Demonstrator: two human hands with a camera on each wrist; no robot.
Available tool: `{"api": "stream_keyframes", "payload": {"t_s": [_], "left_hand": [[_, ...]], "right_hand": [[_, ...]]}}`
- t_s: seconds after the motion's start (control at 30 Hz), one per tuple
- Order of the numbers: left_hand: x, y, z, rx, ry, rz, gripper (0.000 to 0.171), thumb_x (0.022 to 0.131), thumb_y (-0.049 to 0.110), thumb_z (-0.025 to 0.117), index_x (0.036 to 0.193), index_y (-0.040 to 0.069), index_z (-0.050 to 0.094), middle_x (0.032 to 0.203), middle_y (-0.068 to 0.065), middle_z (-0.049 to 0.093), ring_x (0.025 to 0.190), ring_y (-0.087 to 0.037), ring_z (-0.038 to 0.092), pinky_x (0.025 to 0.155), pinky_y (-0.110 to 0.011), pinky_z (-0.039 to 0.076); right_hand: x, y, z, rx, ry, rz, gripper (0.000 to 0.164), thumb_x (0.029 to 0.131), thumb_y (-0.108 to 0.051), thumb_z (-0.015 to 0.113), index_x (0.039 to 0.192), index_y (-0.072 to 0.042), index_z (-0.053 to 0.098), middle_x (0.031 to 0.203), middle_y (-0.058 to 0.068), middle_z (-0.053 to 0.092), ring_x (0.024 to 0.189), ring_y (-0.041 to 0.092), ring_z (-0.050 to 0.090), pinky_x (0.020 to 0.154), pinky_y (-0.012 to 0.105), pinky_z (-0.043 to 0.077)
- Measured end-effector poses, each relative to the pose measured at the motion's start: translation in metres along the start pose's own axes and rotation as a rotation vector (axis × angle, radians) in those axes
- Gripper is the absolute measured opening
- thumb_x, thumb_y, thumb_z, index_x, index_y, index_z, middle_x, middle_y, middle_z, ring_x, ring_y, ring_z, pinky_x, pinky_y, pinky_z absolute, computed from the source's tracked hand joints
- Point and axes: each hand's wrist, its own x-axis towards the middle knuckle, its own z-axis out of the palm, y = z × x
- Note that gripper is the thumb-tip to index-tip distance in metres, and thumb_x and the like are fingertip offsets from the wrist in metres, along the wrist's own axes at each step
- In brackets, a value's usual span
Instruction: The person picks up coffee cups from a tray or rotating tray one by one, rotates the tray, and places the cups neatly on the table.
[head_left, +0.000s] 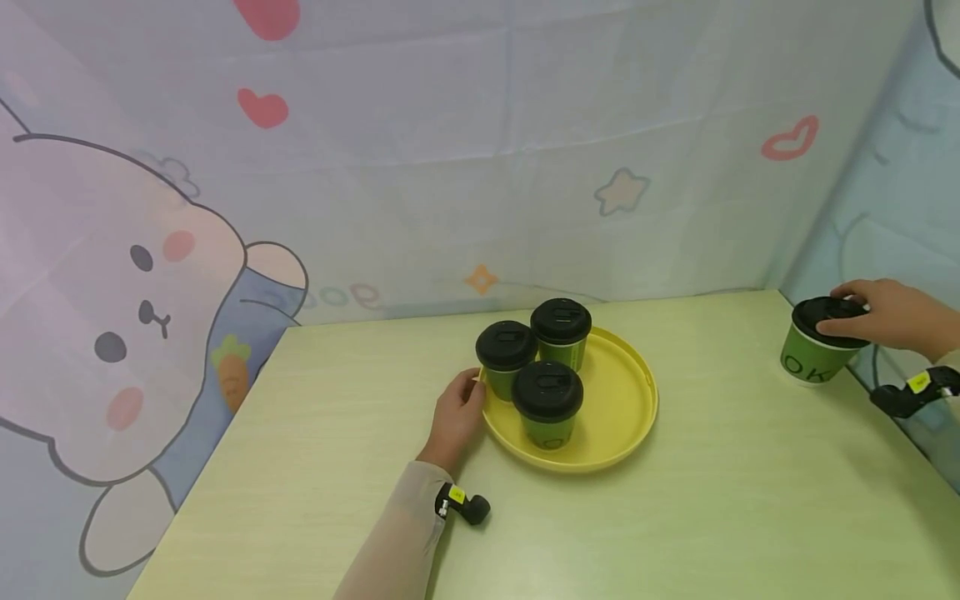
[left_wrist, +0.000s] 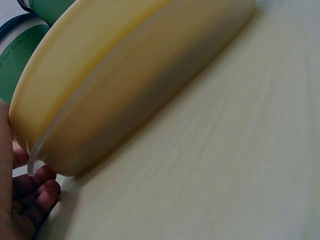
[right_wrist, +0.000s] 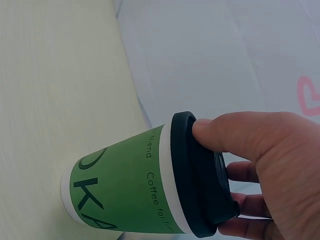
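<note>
My right hand [head_left: 896,317] holds a green paper coffee cup [head_left: 813,357] from above by its black lid [right_wrist: 192,175]. The thumb lies on the near side of the lid and the other fingers on the far side. My left hand [head_left: 456,417] grips the left rim of a round yellow tray [head_left: 618,417], fingers curled at its outer edge [left_wrist: 37,192]. On the tray's left half stand three more lidded green cups: a front cup [head_left: 547,408], a left cup [head_left: 506,358] and a back cup [head_left: 562,332].
The pale wooden table [head_left: 720,500] ends at a printed cloth backdrop [head_left: 420,183] behind and a bluish cloth [head_left: 892,200] on the right. The held cup is close to the table's right edge. A small black wrist camera [head_left: 468,507] sits on the left sleeve.
</note>
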Motion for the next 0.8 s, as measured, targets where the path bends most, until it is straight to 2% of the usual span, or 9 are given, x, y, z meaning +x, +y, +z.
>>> {"api": "stream_keyframes", "payload": {"t_s": [0.17,0.33,0.47,0.57,0.7,0.8], "left_hand": [[0.001,-0.003,0.002,-0.005,-0.001,0.009,0.035,0.104,0.028,0.05,0.133,0.013,0.062,0.11,-0.009,0.067,0.1,-0.024,0.062,0.092,-0.044,0.049],[0.001,-0.001,0.001,-0.001,-0.003,0.01,0.035,0.104,0.028,0.05,0.133,0.013,0.062,0.11,-0.008,0.067,0.099,-0.022,0.062,0.092,-0.043,0.049],[0.001,-0.001,0.0,0.0,0.001,0.017,0.035,0.104,0.027,0.05,0.133,0.012,0.062,0.109,-0.008,0.068,0.099,-0.023,0.062,0.092,-0.043,0.049],[0.001,-0.001,-0.001,0.0,0.002,0.015,0.035,0.104,0.027,0.05,0.133,0.012,0.062,0.11,-0.009,0.067,0.099,-0.024,0.062,0.092,-0.043,0.048],[0.001,-0.002,-0.001,0.006,-0.002,0.011,0.036,0.104,0.028,0.05,0.133,0.012,0.062,0.11,-0.009,0.067,0.099,-0.024,0.061,0.092,-0.043,0.048],[0.001,-0.002,0.0,0.006,-0.004,0.01,0.036,0.104,0.029,0.05,0.133,0.012,0.062,0.11,-0.009,0.067,0.099,-0.024,0.061,0.093,-0.043,0.048]], "right_hand": [[0.001,0.006,0.004,-0.002,0.032,-0.004,0.079,0.095,-0.041,0.067,0.132,0.024,0.04,0.117,0.048,0.047,0.101,0.058,0.052,0.077,0.064,0.048],[0.001,0.0,0.0,0.004,0.107,0.024,0.085,0.096,-0.05,0.063,0.137,0.019,0.037,0.125,0.046,0.039,0.11,0.059,0.04,0.082,0.069,0.042],[0.005,-0.019,-0.003,0.028,0.242,0.022,0.077,0.097,-0.05,0.061,0.135,0.014,0.043,0.125,0.041,0.042,0.11,0.055,0.041,0.083,0.068,0.041],[0.01,-0.038,-0.005,0.059,0.321,0.01,0.072,0.097,-0.05,0.061,0.135,0.009,0.047,0.129,0.038,0.043,0.116,0.055,0.04,0.09,0.07,0.037],[0.014,-0.067,-0.006,0.134,0.343,-0.041,0.07,0.098,-0.05,0.059,0.141,0.004,0.046,0.138,0.036,0.04,0.126,0.056,0.034,0.097,0.071,0.03],[0.013,-0.087,-0.007,0.202,0.35,-0.11,0.065,0.1,-0.044,0.059,0.145,0.0,0.046,0.14,0.031,0.042,0.125,0.052,0.039,0.095,0.068,0.033]]}}
